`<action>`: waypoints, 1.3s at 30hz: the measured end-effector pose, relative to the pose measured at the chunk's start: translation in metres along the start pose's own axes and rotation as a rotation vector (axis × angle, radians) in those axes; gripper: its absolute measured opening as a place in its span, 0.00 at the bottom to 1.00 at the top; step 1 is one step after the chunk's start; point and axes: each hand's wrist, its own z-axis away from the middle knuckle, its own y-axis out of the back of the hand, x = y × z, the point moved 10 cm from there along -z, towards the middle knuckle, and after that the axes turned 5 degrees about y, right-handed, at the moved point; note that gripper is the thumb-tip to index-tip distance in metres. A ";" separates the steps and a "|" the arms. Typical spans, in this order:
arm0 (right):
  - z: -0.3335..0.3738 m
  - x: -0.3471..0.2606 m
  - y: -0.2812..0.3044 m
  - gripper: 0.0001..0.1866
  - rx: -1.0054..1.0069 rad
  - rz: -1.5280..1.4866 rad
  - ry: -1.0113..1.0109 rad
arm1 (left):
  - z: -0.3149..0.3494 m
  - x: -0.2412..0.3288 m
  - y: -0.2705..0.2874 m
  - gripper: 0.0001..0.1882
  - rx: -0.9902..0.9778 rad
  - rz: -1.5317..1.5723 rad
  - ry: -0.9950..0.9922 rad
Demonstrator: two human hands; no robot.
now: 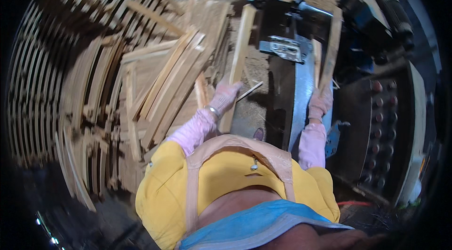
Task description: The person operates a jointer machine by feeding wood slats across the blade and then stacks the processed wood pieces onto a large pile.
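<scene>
My left hand (pixel 228 95), in a pale work glove, is closed round a long pale wooden board (pixel 242 43) that points away from me beside the stacked wood. My right hand (pixel 320 104), gloved too, grips a long wooden strip (pixel 334 38) over the metal machine table (pixel 302 83). A shorter wood piece (pixel 317 59) lies close along that strip, its near end by my right fingers; whether I hold it as well cannot be told. Near my left hand a thin offcut (pixel 250 90) sticks out at a slant.
Heaped boards (pixel 174 80) lie to my left, with slatted stacks (pixel 42 85) beyond them. The woodworking machine (pixel 282 50) stands ahead on the right. A dark panel with rows of round knobs (pixel 379 118) is at far right. Sawdust covers the floor (pixel 256 64) between pile and machine.
</scene>
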 end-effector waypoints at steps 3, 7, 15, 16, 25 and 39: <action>0.050 -0.010 0.036 0.28 0.086 -0.112 0.140 | -0.022 0.014 0.071 0.32 0.091 -0.364 -0.040; 0.167 0.019 0.070 0.28 -0.125 -0.035 0.143 | -0.023 0.007 0.202 0.33 0.317 -1.002 0.059; 0.210 0.021 0.103 0.24 0.056 0.101 0.226 | -0.022 -0.103 0.347 0.32 0.247 -1.155 0.399; 0.186 0.009 0.101 0.24 0.098 0.074 0.268 | -0.022 -0.116 0.351 0.32 0.201 -1.080 0.434; 0.015 -0.025 0.005 0.20 0.002 0.124 0.376 | 0.019 -0.089 0.381 0.33 0.247 -1.000 0.508; 0.164 -0.249 -0.011 0.48 -0.895 -1.194 0.265 | -0.003 0.069 -0.038 0.31 -0.402 0.796 0.078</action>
